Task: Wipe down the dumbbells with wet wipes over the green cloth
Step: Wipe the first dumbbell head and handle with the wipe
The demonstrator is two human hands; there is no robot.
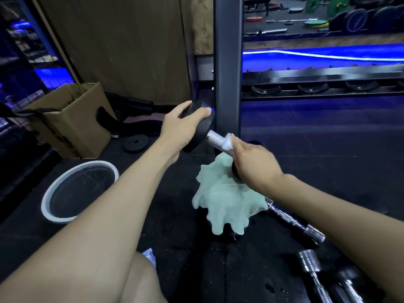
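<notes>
Over the dark rubber gym floor [306, 171], a black round-headed dumbbell with a knurled steel handle [215, 138] is held tilted, upper head to the left, lower head down on the crumpled pale green cloth [223, 200].

Far left, a white-rimmed round bin [47, 200] and a brown cardboard box [72, 121] are seen, not involved. Next, the left hand [181, 127] is curled over the upper black head, fingers wrapped on the rim, steadying it. To its right, the bare knurled handle is exposed. Then the right hand [253, 162] is closed around the lower handle, with a white wet wipe [228, 143] pinched between fingers and steel; only a bit of the wipe is visible above the hand. The lower head is mostly hidden behind that hand. Further right and lower, loose chrome bars [306, 230] are lying on the floor.

Step judged: handle being wiped. To do it well, the wipe should be kept wrapped fully round the bar and slid along the whole knurl toward the left hand while the bar is twisted, since the knurling likely traps grime. The upper head should be held firm so the dumbbell is not rolled off the cloth. Heads probably need wiping too.

Relative position: handle inside the right grip, head under the left palm, cloth directly below the right hand.
</notes>
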